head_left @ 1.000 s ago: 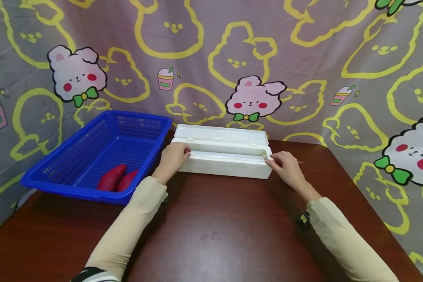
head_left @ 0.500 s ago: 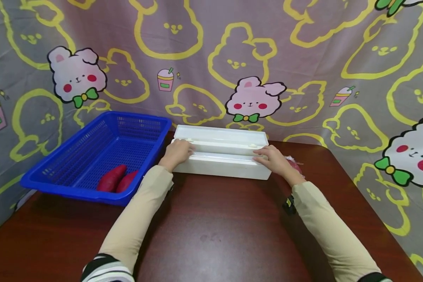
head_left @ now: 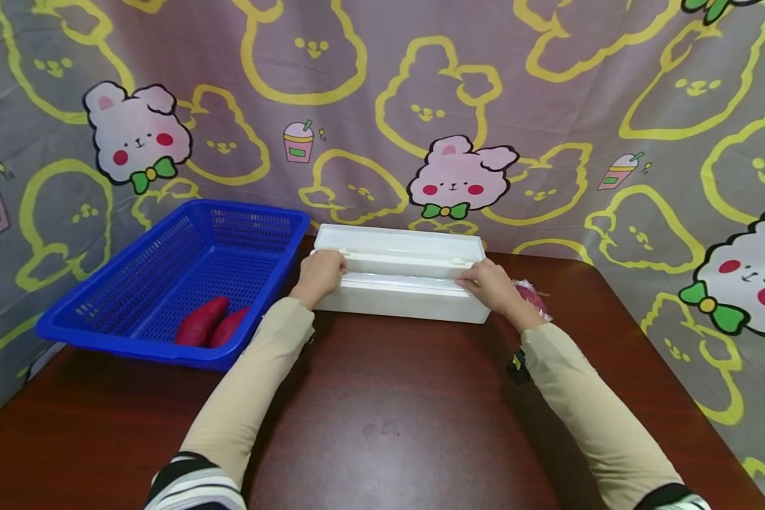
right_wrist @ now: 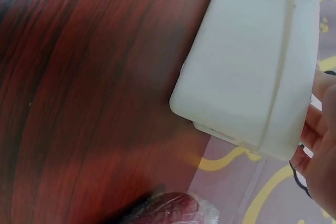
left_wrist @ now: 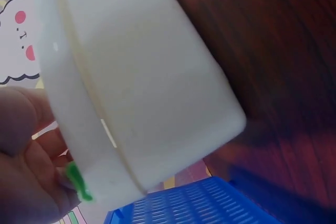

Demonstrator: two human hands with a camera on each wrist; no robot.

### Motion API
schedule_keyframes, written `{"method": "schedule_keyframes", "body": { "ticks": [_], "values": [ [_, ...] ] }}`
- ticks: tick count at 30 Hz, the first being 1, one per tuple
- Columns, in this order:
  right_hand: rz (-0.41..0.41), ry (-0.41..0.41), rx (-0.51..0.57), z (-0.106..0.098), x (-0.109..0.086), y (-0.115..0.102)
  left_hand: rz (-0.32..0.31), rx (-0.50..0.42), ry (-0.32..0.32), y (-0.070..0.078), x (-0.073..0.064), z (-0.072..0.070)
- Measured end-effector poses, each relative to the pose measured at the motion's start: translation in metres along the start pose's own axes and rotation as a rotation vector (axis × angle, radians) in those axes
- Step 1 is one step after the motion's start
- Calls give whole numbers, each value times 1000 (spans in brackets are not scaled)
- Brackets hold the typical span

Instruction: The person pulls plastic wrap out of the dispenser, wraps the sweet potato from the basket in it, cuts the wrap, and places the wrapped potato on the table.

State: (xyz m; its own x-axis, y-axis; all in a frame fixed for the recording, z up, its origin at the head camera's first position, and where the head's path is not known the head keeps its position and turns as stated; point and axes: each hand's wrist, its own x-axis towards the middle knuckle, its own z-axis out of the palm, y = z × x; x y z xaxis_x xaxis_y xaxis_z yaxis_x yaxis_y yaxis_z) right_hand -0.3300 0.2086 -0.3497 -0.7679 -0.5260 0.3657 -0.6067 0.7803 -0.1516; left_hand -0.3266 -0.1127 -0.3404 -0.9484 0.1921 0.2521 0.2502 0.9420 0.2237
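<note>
A long white cling film dispenser box (head_left: 408,306) stands on the table with its lid (head_left: 398,244) tipped back. Glossy cling film (head_left: 401,280) shows along its opening. At the left end, my left hand (head_left: 321,275) pinches the film with curled fingers over the front edge. My right hand (head_left: 492,285) does the same near the right end. Both wrist views look at the box from its ends, the left hand (left_wrist: 34,166) and right hand (right_wrist: 321,148) at its top edge; the pinched film itself is hidden there.
Left of the box is a blue plastic basket (head_left: 134,349) with two red sweet potatoes (head_left: 202,322) in its near corner. A film-wrapped sweet potato (head_left: 533,299) lies right of the box, partly behind my right wrist. A patterned curtain (head_left: 357,85) hangs behind the brown table (head_left: 382,425).
My right hand has moved left from the box's right end onto its opening, uncovering the wrapped sweet potato. My left hand has shifted slightly. Both hands' fingers have closed into a pinch.
</note>
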Motion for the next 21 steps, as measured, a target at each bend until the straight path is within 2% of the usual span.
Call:
{"method": "schedule_keyframes", "body": {
  "ticks": [4, 9, 12, 15, 18, 21],
  "values": [
    [-32, 49, -110, 0, 1, -2, 17, 21, 24, -1, 1, 2],
    [-31, 57, -207, 0, 2, -6, 75, 122, 77, -4, 2, 6],
    [38, 30, -215, -2, 3, -8, 136, 201, 127, -6, 4, 10],
    [121, 4, -200, -4, 5, -10, 174, 263, 144, -5, 6, 12],
    [175, -11, -176, -6, 7, -11, 185, 289, 137, -4, 9, 13],
    [236, -27, -96, -7, 9, -11, 186, 275, 169, -3, 11, 15]
  ]
}}
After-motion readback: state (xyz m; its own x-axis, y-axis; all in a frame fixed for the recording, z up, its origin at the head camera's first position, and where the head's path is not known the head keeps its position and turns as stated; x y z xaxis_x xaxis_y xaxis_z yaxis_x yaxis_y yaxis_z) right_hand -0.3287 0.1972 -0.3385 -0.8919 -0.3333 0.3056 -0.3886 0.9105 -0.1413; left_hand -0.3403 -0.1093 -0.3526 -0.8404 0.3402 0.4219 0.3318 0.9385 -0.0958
